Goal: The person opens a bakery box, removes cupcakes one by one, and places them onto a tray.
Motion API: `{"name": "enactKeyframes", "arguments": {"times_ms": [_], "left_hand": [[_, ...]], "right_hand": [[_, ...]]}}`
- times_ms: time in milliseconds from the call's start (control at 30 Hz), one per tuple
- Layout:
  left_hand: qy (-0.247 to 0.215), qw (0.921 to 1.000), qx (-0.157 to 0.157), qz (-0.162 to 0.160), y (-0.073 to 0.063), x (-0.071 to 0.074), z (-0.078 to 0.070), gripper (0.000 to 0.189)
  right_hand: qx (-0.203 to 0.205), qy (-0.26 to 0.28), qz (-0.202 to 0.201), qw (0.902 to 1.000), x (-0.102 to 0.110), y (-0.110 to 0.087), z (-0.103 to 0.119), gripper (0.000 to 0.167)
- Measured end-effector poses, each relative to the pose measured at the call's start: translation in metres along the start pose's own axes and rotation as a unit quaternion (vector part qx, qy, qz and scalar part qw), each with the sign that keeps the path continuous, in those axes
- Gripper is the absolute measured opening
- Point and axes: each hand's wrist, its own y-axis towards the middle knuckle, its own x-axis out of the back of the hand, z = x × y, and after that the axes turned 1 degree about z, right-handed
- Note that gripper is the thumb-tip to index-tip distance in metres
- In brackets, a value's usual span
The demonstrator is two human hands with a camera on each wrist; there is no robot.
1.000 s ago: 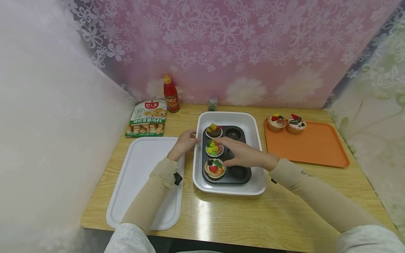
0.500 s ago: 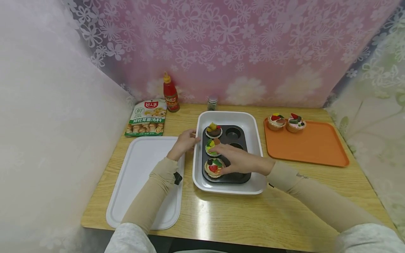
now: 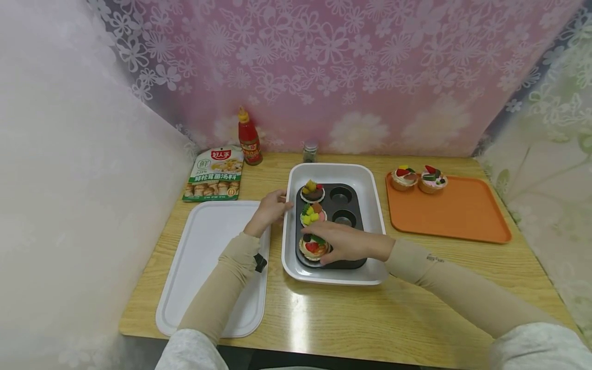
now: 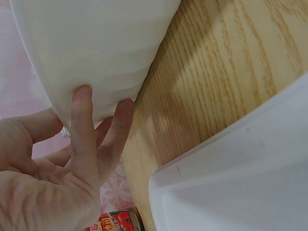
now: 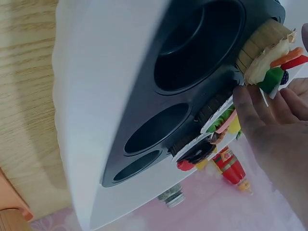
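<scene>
A deep white tray [image 3: 339, 277] holds a dark muffin pan [image 3: 361, 254]. My left hand [image 3: 270, 209] grips the tray's left wall, its fingertips against the outer side and its thumb at the rim in the left wrist view. In the pan's left column sit three fruit tarts. My right hand [image 3: 349, 240] grips the front one, the cream fruit tart [image 3: 311, 250], with fingers on its far side and thumb near its front. In the right wrist view its pleated side [image 5: 262, 44] stands up from the pan. Behind it are a green-and-yellow-topped tart [image 3: 311, 211] and a chocolate tart [image 3: 313, 193].
An orange tray [image 3: 453, 216] with two tarts [image 3: 418, 181] lies on the right. A white flat tray [image 3: 208, 267] lies on the left. At the back stand a food pouch [image 3: 215, 174], a red sauce bottle [image 3: 250, 141] and a small jar [image 3: 310, 152].
My right hand has moved toward me from the middle tart to the front tart and closed round it. My left hand has stayed at the tray's left wall.
</scene>
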Motion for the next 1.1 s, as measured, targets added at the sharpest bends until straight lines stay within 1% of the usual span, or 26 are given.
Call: {"name": "enactKeyframes", "arguments": {"times_ms": [333, 533, 800, 967, 1100], "left_hand": [[-0.006, 1.0000, -0.006, 0.004, 0.002, 0.001, 0.003, 0.048], [-0.006, 0.9999, -0.008, 0.002, 0.000, 0.001, 0.003, 0.047], [-0.002, 1.0000, -0.006, 0.001, -0.001, 0.001, 0.002, 0.045], [-0.004, 1.0000, -0.005, 0.000, -0.002, 0.002, 0.001, 0.046], [-0.006, 1.0000, -0.001, 0.001, -0.002, 0.001, 0.001, 0.046]], "right_hand": [[0.001, -0.009, 0.012, 0.9999, -0.002, 0.002, 0.002, 0.087], [0.007, -0.022, 0.007, 0.9997, -0.006, 0.008, -0.001, 0.085], [0.012, -0.027, 0.006, 0.9996, -0.008, 0.009, -0.002, 0.083], [0.006, -0.030, 0.005, 0.9995, -0.007, 0.011, -0.001, 0.081], [-0.008, -0.034, 0.012, 0.9993, -0.007, 0.013, 0.001, 0.081]]}}
